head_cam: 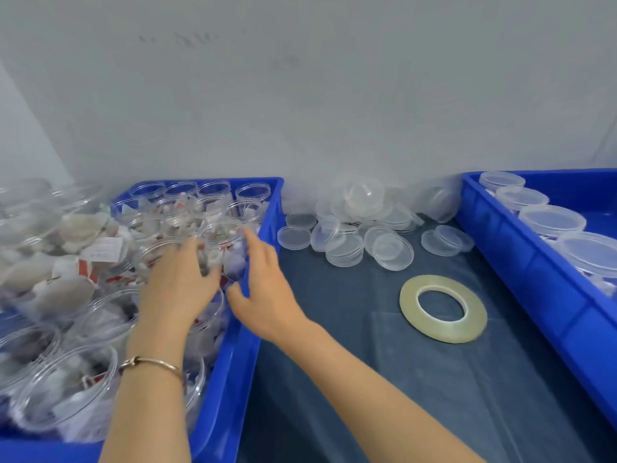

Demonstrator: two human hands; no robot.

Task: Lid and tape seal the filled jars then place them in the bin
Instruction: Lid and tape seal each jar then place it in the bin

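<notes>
1. L hand (178,289) is over the left blue bin (233,355), fingers (192,252) curled down onto the rim of an open clear jar (220,248) packed w/ white and red packets. Looks like a grip on the jar's near-left side, but blur hides how firm it is.
2. R hand (263,295) is at the jar's right side, just at the bin's right wall. Fingers straight and spread fairly wide, thumb out toward the L hand. Can't tell if they touch the jar; they hold nothing.
3. Thin metal bracelet (152,364) on the L wrist.
4. The jar has no lid and stands upright in the left blue bin among many other open filled jars, some tilted, some upright, at the back row too.
5. Loose clear lids (347,235) lie piled on the dark desk (367,379) by the wall, between the two bins.
6. Tape roll (443,309) lies flat on the desk, near the lids, well apart from both hands.
7. Right blue bin (521,262) holds a row of lidded jars (551,222) along its near side.
8. Pale wall (300,95) behind everything.
</notes>
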